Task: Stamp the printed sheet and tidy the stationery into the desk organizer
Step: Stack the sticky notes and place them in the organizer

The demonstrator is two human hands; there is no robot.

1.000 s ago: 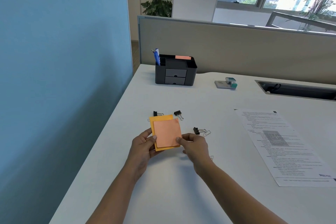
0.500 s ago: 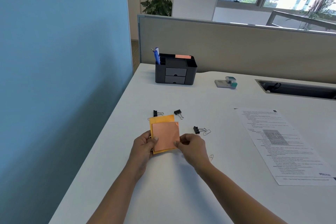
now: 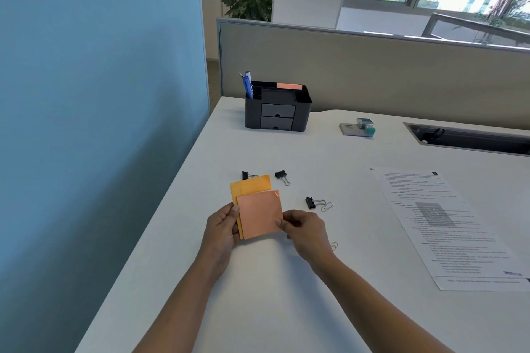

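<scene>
Both my hands hold sticky notes just above the white desk (image 3: 286, 295). My left hand (image 3: 222, 228) grips the left edge of a yellow-orange note (image 3: 252, 185) and a pink note (image 3: 259, 213) lying over it. My right hand (image 3: 305, 231) pinches the pink note's right edge. The black desk organizer (image 3: 277, 107) stands at the back with a blue pen (image 3: 248, 87) and a pink pad inside. A stamp (image 3: 358, 127) sits to its right. The printed sheet (image 3: 447, 223) lies on the right.
Three black binder clips lie near the notes: one (image 3: 246, 175) behind the yellow note, one (image 3: 281, 175) beside it, one (image 3: 311, 202) to the right with a paper clip (image 3: 327, 206). Another paper clip (image 3: 334, 245) lies by my right wrist. A blue partition (image 3: 100, 94) borders the left; a cable tray (image 3: 470, 139) opens at back right.
The pink note has slid down and toward me over the yellow note, baring more of the yellow note's top. Both hands keep their hold.
</scene>
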